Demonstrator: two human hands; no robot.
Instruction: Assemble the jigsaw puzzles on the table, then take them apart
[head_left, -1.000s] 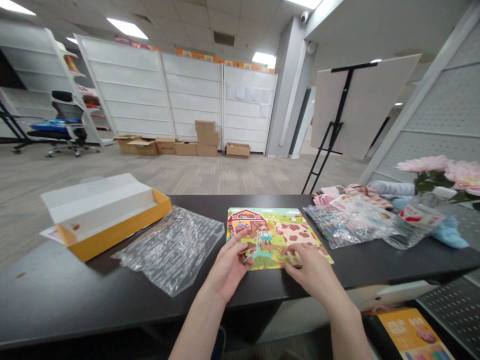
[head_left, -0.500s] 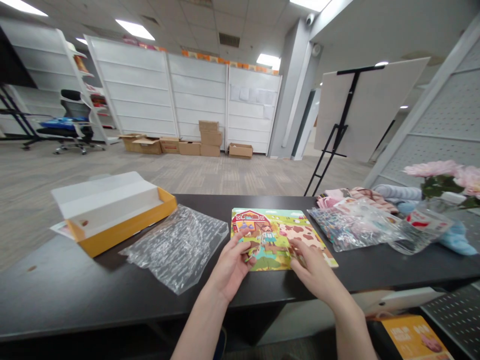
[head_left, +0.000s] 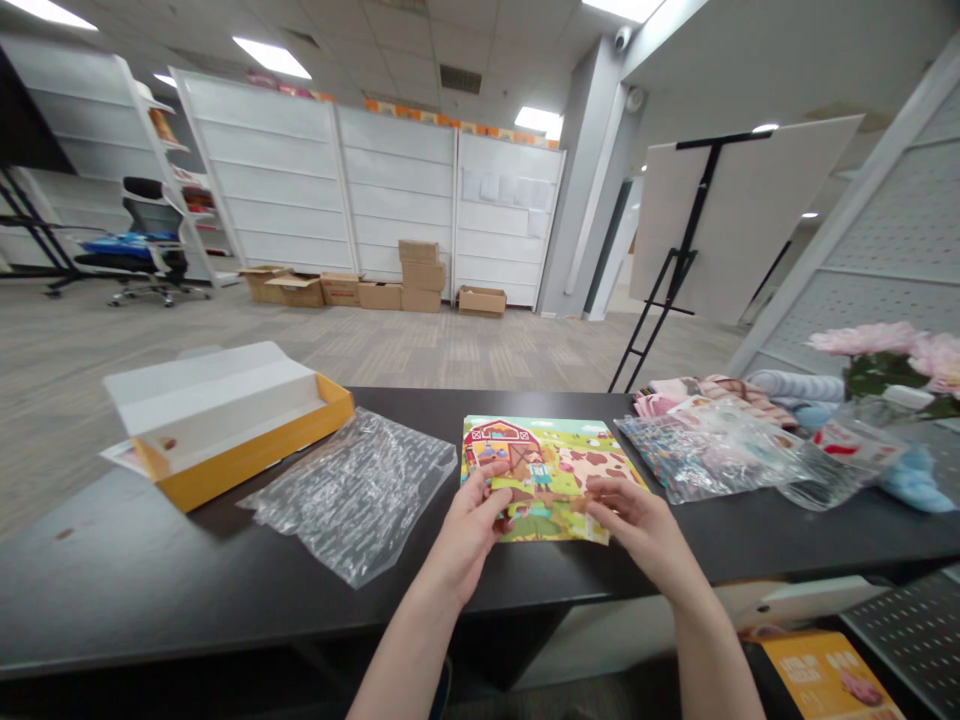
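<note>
Farm-scene jigsaw puzzle (head_left: 585,462), one, flat and printed with red barn, small farmer and spotted cow; lies toward the near edge of a black surface (head_left: 112,590), face up, between the person's two hands. Puzzle piece (head_left: 596,527), at the near right of the picture, tilted, its end jutting toward the person; how it meets the rest cannot be told, print merging with print. Step in hand, as judged from here: fitting or adjusting pieces along the near part. The next move would seem to call for lining up the tilted edge and pressing it level, one side steadied. Left hand (head_left: 469,525): palm turned inward, thumb below and fingers above, pinched on the picture's near left part. Right hand (head_left: 634,522): back upward, fingers bent, tips brought together on the tilted piece. Both forearms reach in from the near side, wrists well apart, converging. To the left, a crumpled clear plastic bag (head_left: 360,490), then an open yellow box (head_left: 259,465), white lid raised. To the right, a clear packet of small colored pieces (head_left: 679,460), folded cloths (head_left: 739,390), a clear bottle (head_left: 825,485), and pink flowers (head_left: 866,338) beyond.
</note>
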